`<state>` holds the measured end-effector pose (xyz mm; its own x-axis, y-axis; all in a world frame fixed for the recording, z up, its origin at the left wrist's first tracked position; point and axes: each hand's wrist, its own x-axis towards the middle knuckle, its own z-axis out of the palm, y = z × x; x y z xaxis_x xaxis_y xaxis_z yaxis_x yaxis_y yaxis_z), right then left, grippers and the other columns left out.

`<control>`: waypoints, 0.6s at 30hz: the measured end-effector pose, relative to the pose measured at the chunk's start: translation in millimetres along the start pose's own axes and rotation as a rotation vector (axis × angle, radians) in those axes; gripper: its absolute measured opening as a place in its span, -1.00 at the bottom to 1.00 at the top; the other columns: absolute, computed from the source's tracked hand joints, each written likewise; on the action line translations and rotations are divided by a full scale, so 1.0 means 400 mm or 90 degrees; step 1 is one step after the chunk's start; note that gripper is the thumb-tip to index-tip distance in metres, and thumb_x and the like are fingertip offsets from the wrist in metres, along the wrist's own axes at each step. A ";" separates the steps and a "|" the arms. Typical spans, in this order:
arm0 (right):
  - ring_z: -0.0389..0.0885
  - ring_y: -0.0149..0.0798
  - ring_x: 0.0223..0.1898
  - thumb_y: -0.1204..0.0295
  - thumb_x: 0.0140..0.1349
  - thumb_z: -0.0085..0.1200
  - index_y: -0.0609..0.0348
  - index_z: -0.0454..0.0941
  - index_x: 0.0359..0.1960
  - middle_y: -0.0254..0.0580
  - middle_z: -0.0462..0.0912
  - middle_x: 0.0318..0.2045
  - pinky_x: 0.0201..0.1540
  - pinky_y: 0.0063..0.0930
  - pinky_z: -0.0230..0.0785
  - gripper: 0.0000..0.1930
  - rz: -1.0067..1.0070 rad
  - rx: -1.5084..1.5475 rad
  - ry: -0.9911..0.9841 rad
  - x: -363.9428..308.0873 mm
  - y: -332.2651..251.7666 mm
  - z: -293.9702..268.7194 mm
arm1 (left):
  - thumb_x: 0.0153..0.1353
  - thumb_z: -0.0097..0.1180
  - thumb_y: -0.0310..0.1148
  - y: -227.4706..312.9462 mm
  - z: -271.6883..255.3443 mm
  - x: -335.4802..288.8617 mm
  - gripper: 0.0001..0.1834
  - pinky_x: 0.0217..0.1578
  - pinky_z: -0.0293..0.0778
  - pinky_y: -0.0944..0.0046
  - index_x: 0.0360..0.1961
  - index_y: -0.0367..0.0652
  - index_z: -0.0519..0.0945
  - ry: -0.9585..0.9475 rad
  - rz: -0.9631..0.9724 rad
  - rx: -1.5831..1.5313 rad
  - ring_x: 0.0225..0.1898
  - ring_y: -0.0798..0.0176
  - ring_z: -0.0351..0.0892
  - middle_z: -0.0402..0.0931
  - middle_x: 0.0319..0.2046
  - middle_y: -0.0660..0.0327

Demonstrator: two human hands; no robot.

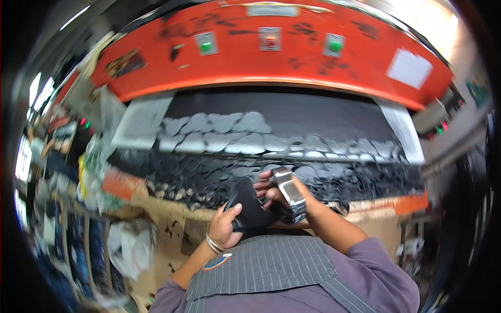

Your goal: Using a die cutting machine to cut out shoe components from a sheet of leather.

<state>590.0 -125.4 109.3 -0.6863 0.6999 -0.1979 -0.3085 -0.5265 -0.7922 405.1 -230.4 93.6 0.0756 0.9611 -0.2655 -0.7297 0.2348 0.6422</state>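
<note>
press: big orange machine [271, 49] arching across the top, roughly 10 to 2 o'clock, with three square button plates on its front, the outer two green and the middle one red, plus a white sheet stuck on at about 2

bed: dark work surface [313, 115] right under the orange beam, with pale panels at both ends

cutouts: loads of flat dark grey and lighter grey cut pieces [235, 135] spread in rows over the bed, getting messier toward the near edge

bench edge: tan, scuffed front ledge [172, 208] at about 8 o'clock from the hands, scraps lying on it

apron: grey pinstriped apron [271, 266] over a purple top, down at 6 o'clock

black piece: flat black shaped piece [249, 208] almost dead centre, just below the middle, held up over the near edge of the bed, touching both hands

left hand: left hand [225, 227] coming in from 7 o'clock, wrapped around the lower left of the black piece, thumb on top, so it's gripping that piece; bangle on the wrist

metal tool: small silvery metal tool [288, 192] with a boxy frame, just at 2 o'clock from the black piece

right hand: right hand [274, 195] from 5 o'clock, fingers closed on the metal tool, fingertips also against the black piece's upper edge
</note>
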 end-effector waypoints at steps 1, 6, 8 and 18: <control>0.61 -0.32 -0.20 0.43 0.04 0.34 0.21 0.42 0.04 -0.15 0.61 -0.20 -0.28 -0.46 0.52 -0.49 -0.001 -0.067 -0.014 0.003 -0.016 -0.012 | 0.30 -0.07 -0.43 -0.020 -0.022 -0.024 -0.61 0.11 0.43 0.04 0.13 -0.35 0.37 0.019 0.027 -0.081 0.03 0.05 0.53 0.51 0.01 0.01; 0.65 0.01 -0.31 0.64 0.02 0.07 0.14 0.53 -0.12 0.06 0.66 -0.35 -0.23 -0.25 0.45 -0.67 -0.128 -1.058 -0.013 0.025 -0.049 -0.054 | 0.28 -0.02 -0.33 -0.162 -0.169 -0.185 -0.68 0.12 0.38 -0.10 0.02 -0.23 0.48 0.256 0.203 -0.335 0.00 -0.03 0.55 0.56 -0.05 0.07; 0.57 0.14 -0.09 0.57 -0.01 0.05 0.08 0.52 -0.01 0.09 0.62 -0.17 -0.05 -0.11 0.41 -0.56 -0.104 -1.283 -0.092 0.028 -0.026 -0.133 | 0.27 0.00 -0.37 -0.243 -0.217 -0.266 -0.68 0.10 0.38 -0.15 0.04 -0.15 0.46 0.396 0.298 -0.321 0.00 0.03 0.55 0.56 -0.05 0.09; 0.31 0.14 0.21 0.61 0.07 0.01 0.16 0.31 0.22 0.11 0.39 0.14 0.27 -0.16 0.14 -0.42 -0.201 -1.321 -0.279 0.002 -0.075 -0.375 | 0.25 -0.01 -0.41 -0.823 -0.473 -0.818 -0.75 -0.22 0.46 -0.15 -0.06 -0.21 0.46 1.118 0.822 -0.674 -0.13 0.05 0.56 0.55 -0.14 0.15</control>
<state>697.4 -36.6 46.6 -0.9331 0.3464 -0.0967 0.3576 0.9220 -0.1482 491.9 -649.7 -166.8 -0.4840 -0.5784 -0.6567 0.0731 -0.7745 0.6284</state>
